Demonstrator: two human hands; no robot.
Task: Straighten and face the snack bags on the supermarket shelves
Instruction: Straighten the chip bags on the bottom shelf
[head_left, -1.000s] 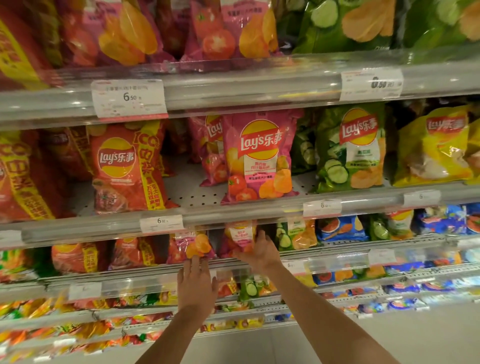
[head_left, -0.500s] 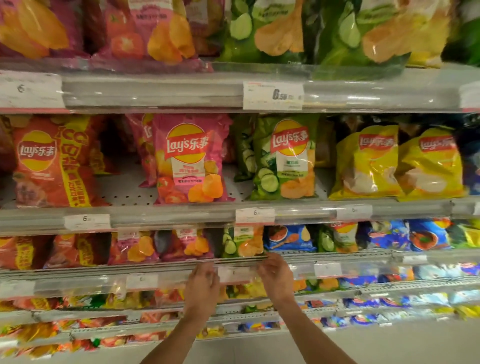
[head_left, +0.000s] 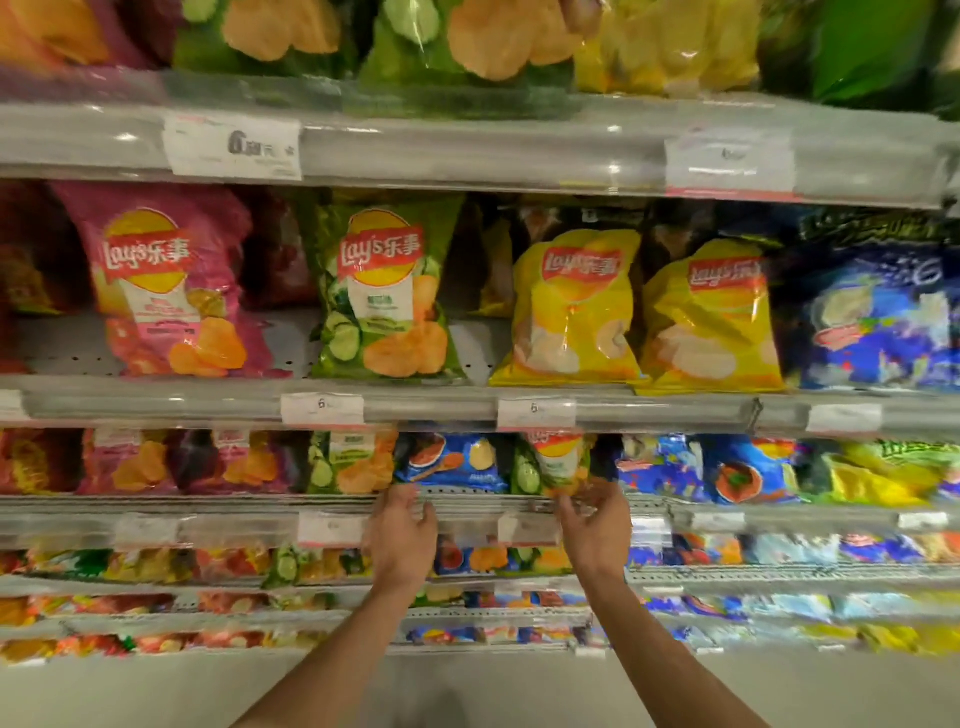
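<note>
Head view: hands, left (head_left: 402, 535) loose, right (head_left: 595, 530) pinching green bag (head_left: 553, 462), at shelf rail (head_left: 208, 506).

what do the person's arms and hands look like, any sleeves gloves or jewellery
Both forearms are bare as far as the picture shows: no sleeve reaches into view. The left hand and the right hand wear no gloves. No watch, bracelet or band shows on either wrist, and no ring can be made out, though the fingers are somewhat blurred. Both arms look slim.
</note>
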